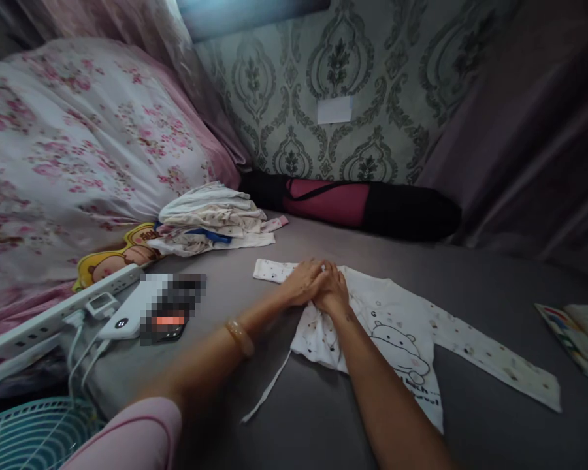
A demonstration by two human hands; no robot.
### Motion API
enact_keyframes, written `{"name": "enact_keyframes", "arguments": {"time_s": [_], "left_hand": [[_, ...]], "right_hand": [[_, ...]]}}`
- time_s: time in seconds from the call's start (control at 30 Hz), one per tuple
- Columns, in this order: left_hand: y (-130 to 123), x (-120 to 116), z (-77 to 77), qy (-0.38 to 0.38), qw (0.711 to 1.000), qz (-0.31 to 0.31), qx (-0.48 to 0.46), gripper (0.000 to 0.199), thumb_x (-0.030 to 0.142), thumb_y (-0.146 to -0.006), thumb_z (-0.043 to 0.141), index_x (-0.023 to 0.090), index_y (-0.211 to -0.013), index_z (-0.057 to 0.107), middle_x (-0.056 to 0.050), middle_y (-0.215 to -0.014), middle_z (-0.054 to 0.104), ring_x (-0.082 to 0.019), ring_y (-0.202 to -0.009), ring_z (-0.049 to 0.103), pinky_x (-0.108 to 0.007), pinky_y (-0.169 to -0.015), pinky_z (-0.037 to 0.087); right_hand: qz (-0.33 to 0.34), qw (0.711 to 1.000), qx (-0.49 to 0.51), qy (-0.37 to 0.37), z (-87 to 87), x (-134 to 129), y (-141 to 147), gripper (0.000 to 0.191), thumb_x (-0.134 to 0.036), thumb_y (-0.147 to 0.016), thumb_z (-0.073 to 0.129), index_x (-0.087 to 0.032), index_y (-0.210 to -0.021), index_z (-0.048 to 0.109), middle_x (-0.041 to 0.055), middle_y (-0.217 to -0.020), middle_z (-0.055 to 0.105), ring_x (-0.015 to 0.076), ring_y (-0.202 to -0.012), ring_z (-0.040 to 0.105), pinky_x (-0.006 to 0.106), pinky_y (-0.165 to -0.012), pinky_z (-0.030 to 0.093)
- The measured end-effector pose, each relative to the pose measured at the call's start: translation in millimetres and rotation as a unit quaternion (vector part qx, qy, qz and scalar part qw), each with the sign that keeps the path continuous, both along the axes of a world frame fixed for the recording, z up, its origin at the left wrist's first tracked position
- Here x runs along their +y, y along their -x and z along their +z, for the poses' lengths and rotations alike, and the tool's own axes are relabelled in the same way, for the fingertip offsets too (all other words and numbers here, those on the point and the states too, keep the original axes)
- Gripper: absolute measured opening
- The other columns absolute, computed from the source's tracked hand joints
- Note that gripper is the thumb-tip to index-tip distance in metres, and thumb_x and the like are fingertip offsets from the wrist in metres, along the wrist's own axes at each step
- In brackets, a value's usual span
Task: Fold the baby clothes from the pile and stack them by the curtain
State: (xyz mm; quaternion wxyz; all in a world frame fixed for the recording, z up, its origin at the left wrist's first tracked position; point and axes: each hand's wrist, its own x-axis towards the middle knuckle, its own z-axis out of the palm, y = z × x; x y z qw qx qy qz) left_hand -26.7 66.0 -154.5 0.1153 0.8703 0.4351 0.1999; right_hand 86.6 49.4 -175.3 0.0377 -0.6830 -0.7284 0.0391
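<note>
Pink sleeve [132, 431] on the left arm was nearest to the camera, at the bottom edge, and beside it, in the lower left corner, was a round blue-green grille [34, 431]. Around the left forearm there was an amber-coloured bracelet [240, 337].

The left hand [301, 282] and the right hand [332, 290] were pressed together above the white shirt [367, 287], near the middle of the view. Their fingers were bent and overlapped one another; I could not tell if they pinched the cloth, because the fingertips were hidden. The shirt lay on the grey sheet [494, 281]. One sleeve was stretched out flat towards the right, and the end of the other showed beyond the left hand. Just below the hands the cloth was gathered into wrinkles. On the front was an outline drawing of an animal [406, 352] with dark letters below it, partly covered by the right forearm. A white string [268, 390] ran from the shirt onto the sheet.

At the left, a white device with a round display [120, 326] was just beside a power strip [44, 324]. Behind these were a yellow cushion [110, 261] and a pile of clothes [210, 212]. Along the patterned wall [284, 85] rested a long black and dark red bag [333, 203].
</note>
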Motion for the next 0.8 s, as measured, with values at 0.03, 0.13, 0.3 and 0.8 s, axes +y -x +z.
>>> {"name": "enact_keyframes", "arguments": {"time_s": [0.03,0.13,0.3,0.8], "left_hand": [[-10,-4,-2.6,0.017,1.000,-0.023,-0.008,0.049,0.040,-0.098,0.023,0.014,-0.137,0.040,-0.012,-0.141,0.046,-0.021,-0.133,0.038,-0.037,-0.111,0.027],[-23,-9,-8.6,0.064,0.998,-0.015,-0.025,0.057,0.041,-0.098,0.020,0.007,-0.141,0.033,-0.016,-0.148,0.037,-0.022,-0.139,0.029,-0.036,-0.115,0.021],[-3,-3,-10.3,0.095,0.995,0.033,-0.003,0.065,0.046,-0.098,0.017,0.002,-0.145,0.024,-0.019,-0.151,0.028,-0.021,-0.141,0.026,-0.032,-0.114,0.021],[82,23,-23.9,0.051,0.973,0.123,0.188,0.063,0.047,-0.098,0.013,0.011,-0.147,0.027,-0.014,-0.154,0.025,-0.028,-0.142,0.020,-0.043,-0.114,0.016]], "right_hand": [[0.008,1.000,-0.015,0.021,-0.4,2,-1,0.066,-0.046,-0.091,0.040,-0.018,-0.149,0.026,0.0096,-0.157,0.018,0.0270,-0.144,0.010,0.040,-0.114,0.010],[0.008,0.999,-0.031,0.034,-0.8,4,-1,0.068,-0.046,-0.091,0.038,-0.017,-0.150,0.024,0.0076,-0.158,0.015,0.0257,-0.144,0.007,0.040,-0.115,0.009],[-0.011,1.000,-0.004,0.007,2.6,-1,1,0.064,-0.037,-0.092,0.035,-0.014,-0.150,0.021,0.0106,-0.156,0.019,0.0250,-0.143,0.012,0.038,-0.114,0.011],[-0.020,0.998,0.024,-0.061,-4.5,1,4,0.056,-0.038,-0.096,0.027,-0.013,-0.146,0.033,0.0141,-0.150,0.033,0.0263,-0.139,0.024,0.039,-0.112,0.014]]}}
